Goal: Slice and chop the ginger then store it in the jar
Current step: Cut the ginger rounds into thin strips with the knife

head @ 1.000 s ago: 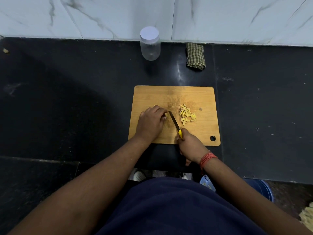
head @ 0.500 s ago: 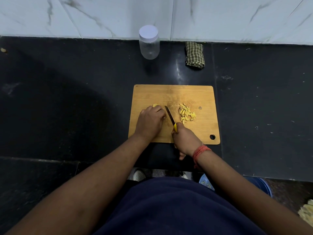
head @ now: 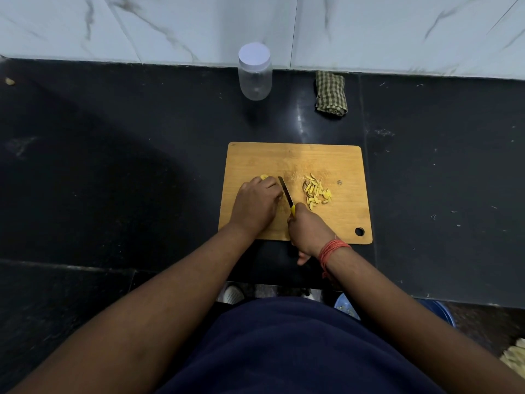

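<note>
A wooden cutting board [head: 335,160] lies on the black counter. My left hand [head: 255,203] curls over a yellow ginger piece [head: 264,176], which shows only beyond the fingertips. My right hand [head: 308,230] grips the yellow handle of a small knife [head: 285,193]; its dark blade lies right beside my left fingers. A pile of chopped ginger strips [head: 316,192] sits to the right of the blade. The clear jar [head: 254,71] with a white lid stands closed at the back, by the wall.
A folded checked cloth [head: 331,95] lies right of the jar. The counter's front edge runs just below the board. A blue bucket [head: 437,311] stands on the floor at the lower right. A small scrap [head: 10,81] lies at the far left.
The knife and my right hand have shifted left and a little away from me, closer against my left fingers. The chopped pile has stayed where it was.
</note>
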